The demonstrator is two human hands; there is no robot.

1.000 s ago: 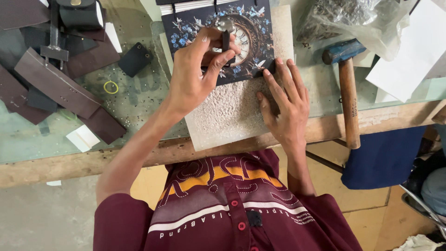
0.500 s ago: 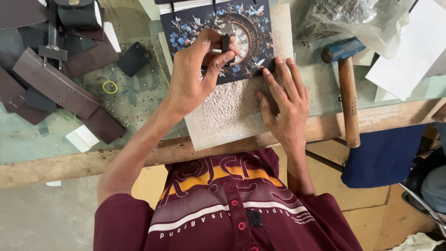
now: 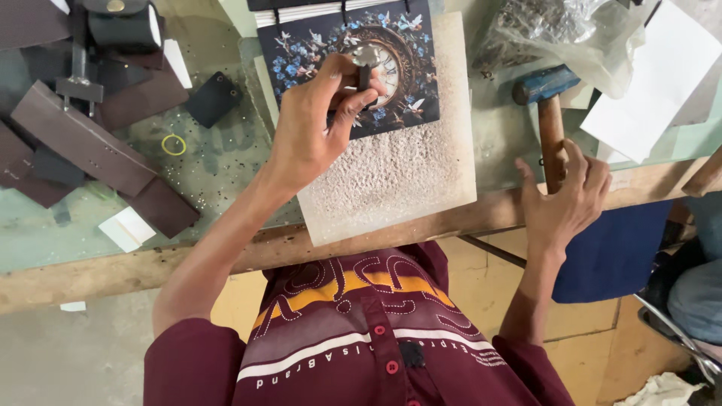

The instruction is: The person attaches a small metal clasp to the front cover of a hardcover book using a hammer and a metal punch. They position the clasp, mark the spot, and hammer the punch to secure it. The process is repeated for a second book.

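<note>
My left hand [image 3: 312, 128] pinches a small metal punch [image 3: 367, 66] and holds it upright on the clock picture of a dark floral notebook cover [image 3: 410, 90]. The notebook lies on a pitted white slab [image 3: 398, 177] on the bench. My right hand [image 3: 564, 199] is off to the right, with its fingers curled over the lower end of a hammer's wooden handle [image 3: 551, 124]. The hammer's blue head [image 3: 540, 81] rests on the bench beside the slab.
Dark brown leather strips and pieces [image 3: 83, 143] lie at the left, with a yellow ring [image 3: 174, 144] and a white scrap [image 3: 126, 228] nearby. A plastic bag [image 3: 560, 30] and white paper [image 3: 654, 83] sit at the back right. Blue cloth [image 3: 609, 256] hangs below the wooden bench edge [image 3: 113, 271].
My right hand left the slab's near corner and moved right onto the hammer handle. My left hand keeps the punch on the cover.
</note>
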